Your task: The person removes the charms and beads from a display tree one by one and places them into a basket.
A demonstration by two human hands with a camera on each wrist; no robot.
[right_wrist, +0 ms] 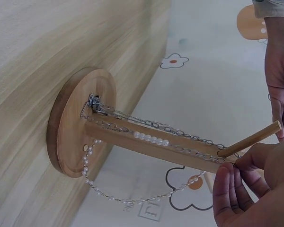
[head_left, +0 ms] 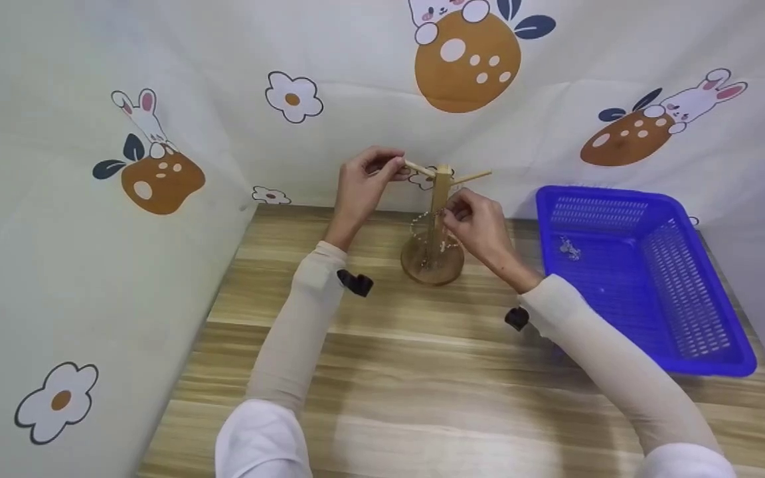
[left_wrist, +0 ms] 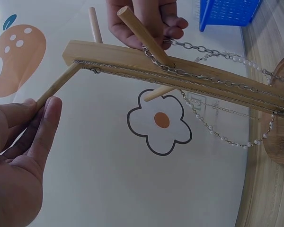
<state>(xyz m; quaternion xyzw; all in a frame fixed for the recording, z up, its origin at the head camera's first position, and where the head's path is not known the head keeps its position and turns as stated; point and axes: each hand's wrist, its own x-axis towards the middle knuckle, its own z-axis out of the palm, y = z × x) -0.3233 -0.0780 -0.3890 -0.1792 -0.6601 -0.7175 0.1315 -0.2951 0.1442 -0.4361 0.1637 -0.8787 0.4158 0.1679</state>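
A wooden jewelry stand [head_left: 441,199] with a round base [right_wrist: 68,127] stands upright, its pegs sticking out near the top. My left hand [head_left: 366,186] pinches the end of an upper peg [left_wrist: 59,87] between thumb and fingers. On the other side of the post, my right hand [head_left: 482,226] pinches a silver chain necklace [right_wrist: 208,157] beside a lower peg [right_wrist: 251,139]. That chain carries a short row of white pearls [right_wrist: 151,139]. A thin beaded pearl chain [right_wrist: 132,199] loops down from the stand, and a fine silver chain [left_wrist: 132,75] hangs along the post.
A blue plastic basket [head_left: 714,367] sits on the right of the wood-grain table [head_left: 422,372], with a small silvery chain piece [head_left: 569,249] inside. Behind the stand rises a pale cloth backdrop [head_left: 356,40] printed with rabbits and flowers.
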